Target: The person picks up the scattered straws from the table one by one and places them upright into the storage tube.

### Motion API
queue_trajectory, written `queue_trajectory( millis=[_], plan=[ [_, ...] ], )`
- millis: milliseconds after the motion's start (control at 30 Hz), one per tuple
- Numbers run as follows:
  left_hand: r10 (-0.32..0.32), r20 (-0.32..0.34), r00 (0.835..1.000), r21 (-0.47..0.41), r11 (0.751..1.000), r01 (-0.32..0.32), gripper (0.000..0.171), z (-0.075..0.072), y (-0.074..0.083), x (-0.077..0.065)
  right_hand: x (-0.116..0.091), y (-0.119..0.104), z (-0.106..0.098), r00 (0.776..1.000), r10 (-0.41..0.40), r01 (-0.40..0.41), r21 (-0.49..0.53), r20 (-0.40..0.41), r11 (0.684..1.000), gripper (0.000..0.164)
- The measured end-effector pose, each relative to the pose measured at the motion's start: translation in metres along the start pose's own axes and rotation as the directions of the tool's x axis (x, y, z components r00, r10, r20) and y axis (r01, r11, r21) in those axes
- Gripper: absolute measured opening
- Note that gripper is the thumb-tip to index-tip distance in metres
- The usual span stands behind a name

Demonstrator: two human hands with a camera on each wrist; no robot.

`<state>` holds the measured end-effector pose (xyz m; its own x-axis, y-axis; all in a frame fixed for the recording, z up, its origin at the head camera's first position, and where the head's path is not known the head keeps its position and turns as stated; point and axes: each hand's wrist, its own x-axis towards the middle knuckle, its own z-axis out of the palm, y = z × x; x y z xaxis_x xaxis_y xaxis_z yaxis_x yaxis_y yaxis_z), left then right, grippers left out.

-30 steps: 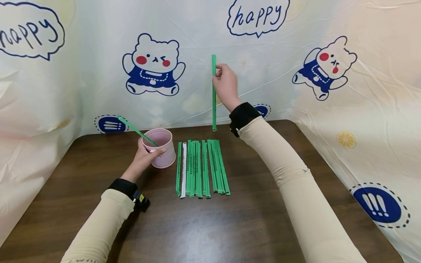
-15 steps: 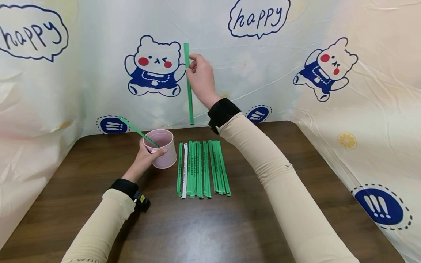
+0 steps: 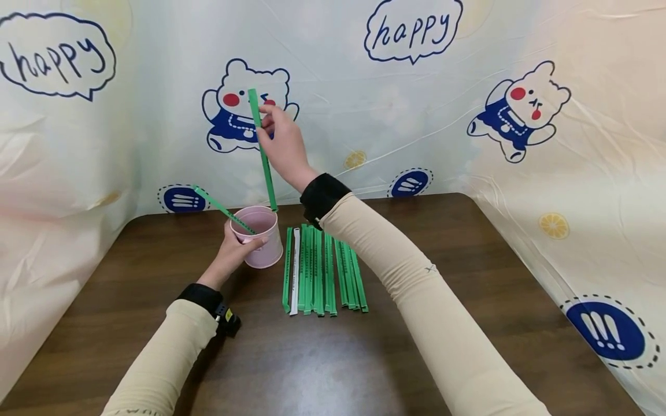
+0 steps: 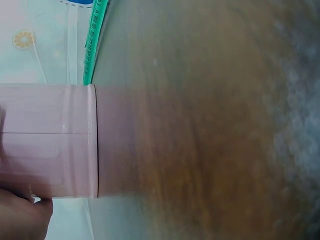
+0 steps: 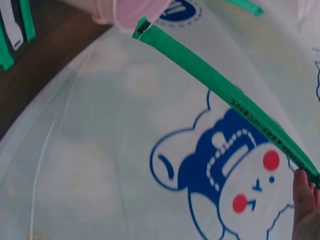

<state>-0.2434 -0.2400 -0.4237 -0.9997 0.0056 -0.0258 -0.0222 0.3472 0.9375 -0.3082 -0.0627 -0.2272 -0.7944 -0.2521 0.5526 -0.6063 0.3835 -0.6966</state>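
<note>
Table edge (image 3: 374, 202) behind pink bucket (image 3: 267, 252)

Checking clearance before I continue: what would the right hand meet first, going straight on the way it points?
Beyond the green strip it pinches, the right hand would probably meet the bear-printed backdrop first; nothing else shows in that line, though depth is unclear.

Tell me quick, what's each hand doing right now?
Left hand: holding the pink bucket by its side.
Right hand: pinching a green straw near its upper end.
</note>
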Motion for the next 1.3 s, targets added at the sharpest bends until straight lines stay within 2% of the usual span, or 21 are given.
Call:
queue_trajectory(
  millis=[567,800,933,1133,1300],
  plan=[
    [0.013,-0.005,1.000,0.013,1.000,-0.013,0.103,-0.001,-0.007,0.004,-0.034,0.022,0.044,0.995,-0.006,0.004,0.023,0.098,1.000,0.038],
    [-0.050,0.025,0.998,0.018,0.999,0.050,0.102,0.000,0.021,-0.010,-0.049,0.038,0.058,0.992,0.024,-0.025,0.003,0.124,1.000,0.038],
    [-0.042,0.026,0.999,0.002,0.999,0.042,0.101,0.001,0.023,-0.011,-0.056,0.046,0.064,0.989,0.044,-0.041,-0.022,0.144,0.999,0.039],
    [-0.024,0.020,1.000,0.016,1.000,0.023,0.103,-0.001,0.001,0.002,-0.060,0.053,0.069,0.987,0.061,-0.061,-0.002,0.151,0.998,0.040],
    [0.001,0.007,1.000,0.010,1.000,-0.001,0.103,-0.001,-0.004,0.005,-0.062,0.057,0.071,0.984,0.077,-0.080,0.011,0.158,0.997,0.039]
  ],
)
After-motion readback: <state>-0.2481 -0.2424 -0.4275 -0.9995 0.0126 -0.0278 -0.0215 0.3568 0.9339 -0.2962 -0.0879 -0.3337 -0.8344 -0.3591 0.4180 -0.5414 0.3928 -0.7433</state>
